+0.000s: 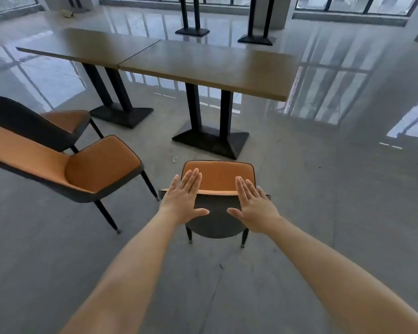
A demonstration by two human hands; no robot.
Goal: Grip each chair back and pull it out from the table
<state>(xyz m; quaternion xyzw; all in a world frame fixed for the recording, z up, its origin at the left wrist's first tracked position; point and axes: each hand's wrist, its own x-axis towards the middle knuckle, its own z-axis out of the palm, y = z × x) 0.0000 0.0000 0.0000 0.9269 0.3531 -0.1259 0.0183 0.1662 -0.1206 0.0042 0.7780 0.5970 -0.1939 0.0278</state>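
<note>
With your left hand (184, 199) and right hand (254, 206) flat and unclenched over the orange chair (219, 179) backrest, an ungripped push could tip it.

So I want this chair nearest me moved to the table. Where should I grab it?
Take the chair by the top edge of its backrest, from behind, one hand near each corner. The back faces you, and both hands hover open over that edge.
</note>
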